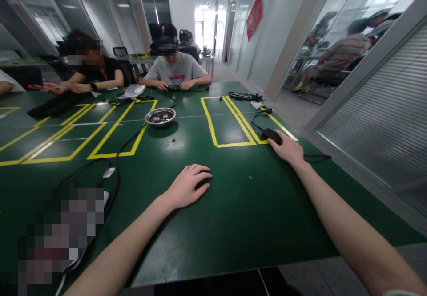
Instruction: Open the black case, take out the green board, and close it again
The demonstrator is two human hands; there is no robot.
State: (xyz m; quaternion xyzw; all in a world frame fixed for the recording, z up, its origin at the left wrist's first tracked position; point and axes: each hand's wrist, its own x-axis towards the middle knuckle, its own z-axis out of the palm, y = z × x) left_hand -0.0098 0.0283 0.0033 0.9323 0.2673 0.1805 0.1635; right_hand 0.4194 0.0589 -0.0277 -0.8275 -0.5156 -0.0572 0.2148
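My right hand (289, 148) is closed around a black power adapter (271, 135) near the right edge of the green table (216, 225). A cable runs from the adapter up to a black plug (268, 110), and another stretch of black cord (316, 156) shows to the right of my wrist. Flat on the tabletop, nearer the middle, lies my left hand (190, 186) with its fingers apart and nothing in it.
A metal bowl (160, 117) holds small metal parts. Yellow tape (233, 145) marks rectangles. A folded black tripod-like item (245, 96) lies at the far right. Black cable (117, 171) crosses the left side beside a blurred object (70, 229). Two people (180, 69) work opposite.
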